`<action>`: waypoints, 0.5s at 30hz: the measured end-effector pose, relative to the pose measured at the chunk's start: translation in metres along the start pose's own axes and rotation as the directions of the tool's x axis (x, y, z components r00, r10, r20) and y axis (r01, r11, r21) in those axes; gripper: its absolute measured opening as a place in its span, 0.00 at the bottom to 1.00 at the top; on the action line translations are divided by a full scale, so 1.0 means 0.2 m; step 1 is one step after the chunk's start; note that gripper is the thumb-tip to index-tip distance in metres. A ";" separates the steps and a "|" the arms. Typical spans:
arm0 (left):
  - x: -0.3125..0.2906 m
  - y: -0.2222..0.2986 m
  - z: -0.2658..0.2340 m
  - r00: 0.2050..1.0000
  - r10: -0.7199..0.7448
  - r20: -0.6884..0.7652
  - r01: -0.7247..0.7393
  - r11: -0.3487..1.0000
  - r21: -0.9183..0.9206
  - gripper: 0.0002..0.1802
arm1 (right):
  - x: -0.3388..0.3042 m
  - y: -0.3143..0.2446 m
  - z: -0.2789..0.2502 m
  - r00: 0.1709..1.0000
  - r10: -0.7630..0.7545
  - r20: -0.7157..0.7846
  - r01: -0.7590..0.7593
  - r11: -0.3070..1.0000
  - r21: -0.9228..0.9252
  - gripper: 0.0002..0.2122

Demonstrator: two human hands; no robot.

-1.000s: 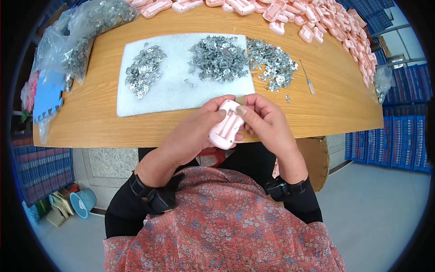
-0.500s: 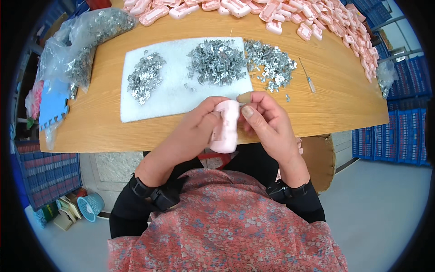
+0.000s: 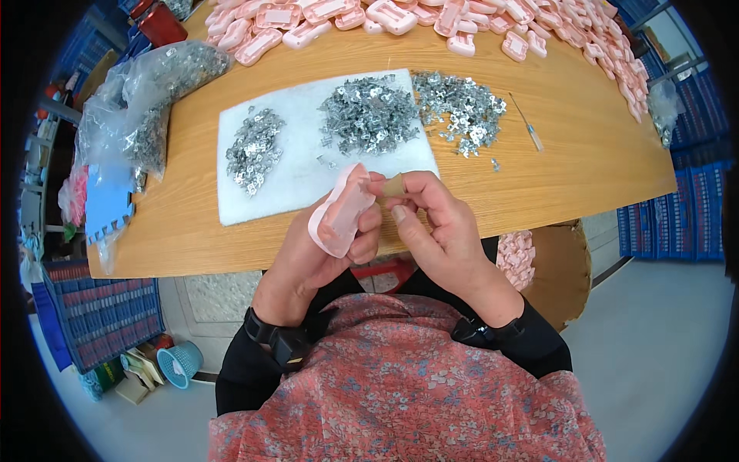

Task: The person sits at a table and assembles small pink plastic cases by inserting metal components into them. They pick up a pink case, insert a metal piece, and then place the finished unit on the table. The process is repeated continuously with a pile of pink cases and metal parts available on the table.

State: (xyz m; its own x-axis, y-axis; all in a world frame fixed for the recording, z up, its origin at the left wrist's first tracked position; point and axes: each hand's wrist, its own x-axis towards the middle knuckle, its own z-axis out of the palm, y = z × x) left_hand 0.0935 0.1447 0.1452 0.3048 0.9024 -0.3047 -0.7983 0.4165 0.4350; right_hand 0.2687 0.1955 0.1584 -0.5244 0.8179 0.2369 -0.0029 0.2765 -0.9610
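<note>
My left hand (image 3: 304,250) is closed round a pale pink plastic shell (image 3: 346,215), tilted so that its hollow inner side and rim show. Close by its right edge is my right hand (image 3: 446,235), the index finger wearing a tan finger cover (image 3: 393,185). Thumb and index finger of that hand are drawn together; whatever lies between them is too small or hidden to make out. Beyond the hands a white foam sheet (image 3: 296,181) carries a small pile of metal clips (image 3: 255,150) and a larger metal clip pile (image 3: 368,114).
More metal clips (image 3: 466,115) lie on the wooden table beside a thin screwdriver (image 3: 527,123). Many pink shells (image 3: 500,19) cover the far edge. A clear bag of metal parts (image 3: 142,100) sits at left. Below the table at right stands a carton (image 3: 554,269) with pink pieces beside it.
The pink shell has turned over and tilted left in my left hand, from its outer side to its hollow side. My right hand has shifted slightly left. The whole view has shifted a little.
</note>
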 end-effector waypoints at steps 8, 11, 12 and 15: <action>-0.01 -0.02 0.00 0.999 -0.049 0.004 0.049 0.999 0.007 0.22 | 0.07 0.02 -0.04 0.997 -0.052 -0.059 0.040 0.983 -0.181 0.13; -0.01 -0.02 0.02 0.998 -0.065 0.000 0.065 0.998 0.017 0.23 | 0.05 0.04 -0.04 0.996 0.021 -0.085 -0.029 0.996 -0.086 0.12; -0.01 -0.02 0.02 0.998 -0.062 0.019 0.062 0.998 0.000 0.22 | 0.04 0.05 -0.04 0.994 0.051 -0.096 -0.055 0.998 -0.036 0.12; -0.01 -0.01 0.02 0.999 -0.026 0.026 0.026 0.999 0.024 0.22 | 0.02 0.05 -0.04 0.995 -0.008 -0.099 -0.004 0.992 -0.122 0.11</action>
State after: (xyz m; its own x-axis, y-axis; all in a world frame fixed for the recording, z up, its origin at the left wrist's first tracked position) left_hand 0.0971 0.1425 0.1486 0.3391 0.8937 -0.2938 -0.7777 0.4420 0.4470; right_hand 0.2723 0.2055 0.1509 -0.4378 0.8615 0.2572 0.1035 0.3325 -0.9374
